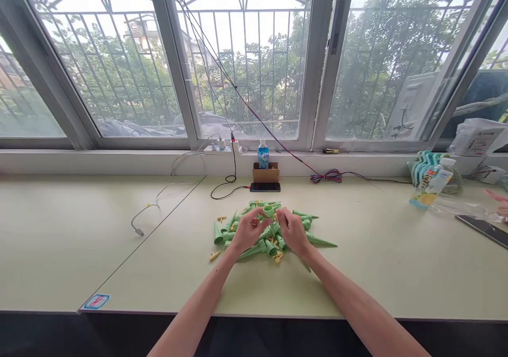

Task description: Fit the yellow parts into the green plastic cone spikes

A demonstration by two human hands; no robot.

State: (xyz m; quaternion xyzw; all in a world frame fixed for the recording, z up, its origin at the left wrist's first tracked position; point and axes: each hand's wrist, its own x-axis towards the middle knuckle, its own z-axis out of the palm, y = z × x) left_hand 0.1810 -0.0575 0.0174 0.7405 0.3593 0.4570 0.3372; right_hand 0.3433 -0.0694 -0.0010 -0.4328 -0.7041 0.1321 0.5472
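Note:
A heap of green plastic cone-shaped spikes (317, 239) mixed with small yellow pieces (215, 255) lies on the pale table (166, 262) in front of me. Both hands hover over the middle of the heap. My left hand (246, 231) is closed, pinching a green cone piece (269, 210) by its round open end. My right hand (292, 231) is closed too, its fingertips meeting the same piece from the right. Whether it also holds a small yellow piece is hidden.
On the back edge stand a cardboard box (265, 174) with a water bottle (262, 155), a phone (265, 187) and trailing cables (226, 180). At right are a drink bottle (432, 183), a teal stack (421, 165), bags and a second phone (482, 228). A white cable (146, 211) lies left.

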